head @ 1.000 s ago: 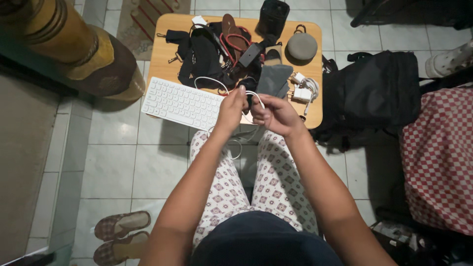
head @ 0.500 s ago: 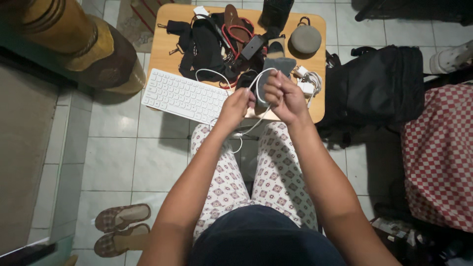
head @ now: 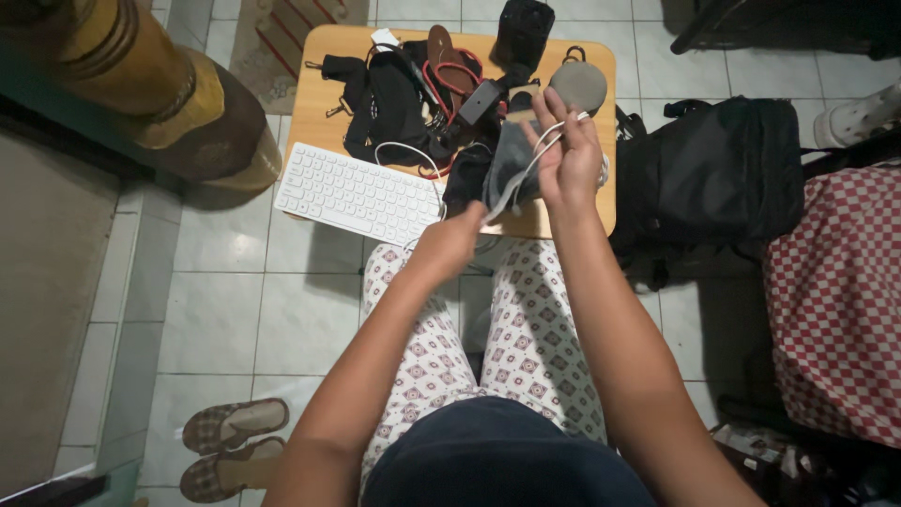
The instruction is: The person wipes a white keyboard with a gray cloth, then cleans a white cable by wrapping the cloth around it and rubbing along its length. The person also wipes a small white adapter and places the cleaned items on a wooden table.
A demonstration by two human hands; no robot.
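Head view, looking down on a seated person in patterned trousers (head: 526, 347) before a small wooden table (head: 319, 103).

Hands: right hand (head: 566, 155) is raised above the table's near right part, fingers closed on a white cable (head: 522, 178) that loops over the fingers and trails down. A dark grey pouch (head: 511, 164) hangs just left of that hand, touching it. Left hand (head: 450, 242) is lower, at the near table edge, closed on the bottom of the pouch where the cable runs down to it. The hands are apart, joined only by pouch and cable.

Table contents: white keyboard (head: 358, 194) at the near left, overhanging the edge; a tangle of black straps (head: 385, 103) and red cord (head: 450, 66) at centre; a black cylindrical object (head: 523, 28) at the far edge; a round grey case (head: 579, 86) at the far right, just beyond the right hand's fingertips; a black power adapter (head: 479, 101) near centre.

Surroundings: black backpack (head: 718, 169) on the tiled floor to the right of the table; red-and-white checked cloth (head: 835, 300) further right; pair of slippers (head: 230, 446) near left; large brown and yellow vase (head: 141, 94) far left.
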